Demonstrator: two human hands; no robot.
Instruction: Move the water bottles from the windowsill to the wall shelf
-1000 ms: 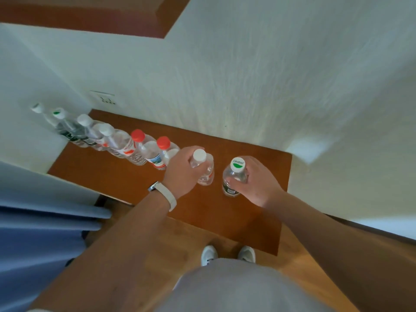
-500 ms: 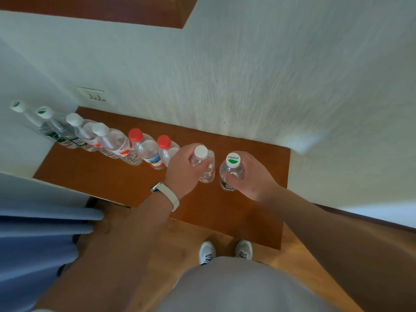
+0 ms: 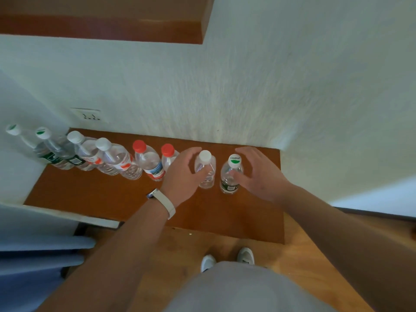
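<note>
Eight water bottles stand in one row on the brown shelf (image 3: pixel 90 194), along the white wall (image 3: pixel 225 86). From the left:

- Two green-marked-cap bottles (image 3: pixel 42 140) at the far left end, below the wall socket (image 3: pixel 88 114).
- Two white-cap bottles with red labels (image 3: pixel 105 154), just beside them.
- Two red-cap bottles (image 3: pixel 146 158), the second partly hidden behind the left hand.
- Left hand (image 3: pixel 182 174) — wristband (image 3: pixel 165 202) on the wrist, fingers curled loosely around the plain white-cap bottle (image 3: pixel 206 170). The thumb lies against the bottle's near side; whether the far fingers touch cannot be told. The bottle stands upright on the shelf.
- Green-logo-cap bottle (image 3: pixel 231 174), upright on the shelf, just beside the white-cap bottle.
- Right hand (image 3: pixel 258 174) — spread wide, fingers arched over and beside the bottle, with only the thumb tip near its shoulder.

A second brown shelf (image 3: pixel 101 28) is mounted higher on the wall at upper left. White shoes (image 3: pixel 227 258) stand on the wooden floor (image 3: pixel 180 248) below.
</note>
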